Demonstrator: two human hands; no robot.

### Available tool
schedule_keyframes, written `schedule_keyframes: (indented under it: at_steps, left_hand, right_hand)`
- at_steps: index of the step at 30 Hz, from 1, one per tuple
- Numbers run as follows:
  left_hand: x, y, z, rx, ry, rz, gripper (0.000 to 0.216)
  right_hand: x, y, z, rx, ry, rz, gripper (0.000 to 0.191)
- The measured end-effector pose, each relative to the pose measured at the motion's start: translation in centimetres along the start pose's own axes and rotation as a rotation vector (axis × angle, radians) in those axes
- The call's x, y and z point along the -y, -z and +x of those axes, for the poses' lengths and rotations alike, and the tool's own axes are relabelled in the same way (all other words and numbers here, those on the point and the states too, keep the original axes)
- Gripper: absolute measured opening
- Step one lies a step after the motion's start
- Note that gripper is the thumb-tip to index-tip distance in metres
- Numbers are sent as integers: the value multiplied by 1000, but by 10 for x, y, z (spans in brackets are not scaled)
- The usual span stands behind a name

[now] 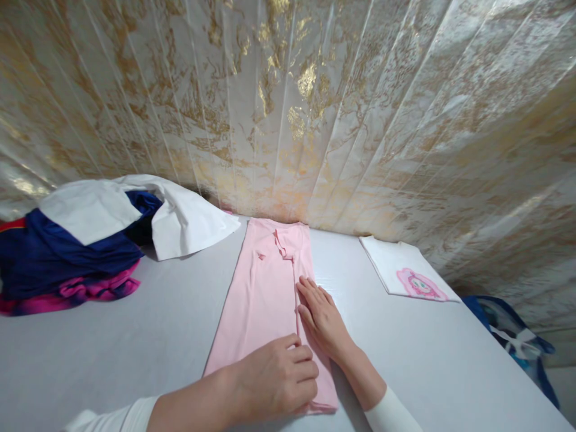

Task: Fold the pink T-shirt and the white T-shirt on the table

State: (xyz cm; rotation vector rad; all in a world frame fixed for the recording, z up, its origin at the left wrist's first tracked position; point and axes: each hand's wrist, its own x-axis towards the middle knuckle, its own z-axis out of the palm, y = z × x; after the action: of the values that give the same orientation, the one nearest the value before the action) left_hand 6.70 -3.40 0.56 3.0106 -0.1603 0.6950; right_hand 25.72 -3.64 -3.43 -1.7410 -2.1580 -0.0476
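A pink garment [265, 300] lies on the white table, folded into a long narrow shape that runs away from me. Near its far end are a thin ribbon-like trim and a small bow. My left hand [281, 375] rests over the near part, its fingers curled against the cloth and the fingertips partly hidden. Flat on the right side of the garment lies my right hand [321, 315], fingers stretched out beside a lengthwise fold edge.
Heaped on the left are a white cloth [184, 222], a dark blue garment [67, 258] and a pink patterned one [99, 288]. A folded white shirt [387, 264] with a pink print lies right. Beyond the table's right edge sits a blue-trimmed bag [513, 336]. A gold-patterned curtain [288, 120] hangs behind.
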Motion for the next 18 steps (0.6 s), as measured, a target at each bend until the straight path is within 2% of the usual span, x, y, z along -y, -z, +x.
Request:
schedule_keyframes:
  at_steps: [4, 10, 18]
  left_hand:
    - [2, -4, -2, 4, 39, 49, 22]
    - [-1, 0, 2, -83, 17, -36, 31]
    - [0, -1, -2, 64, -18, -69, 21]
  right_hand:
    - [2, 1, 1, 28, -9, -20, 46]
    - [3, 7, 4, 72, -32, -46, 49]
    - [2, 7, 7, 91, -48, -49, 51]
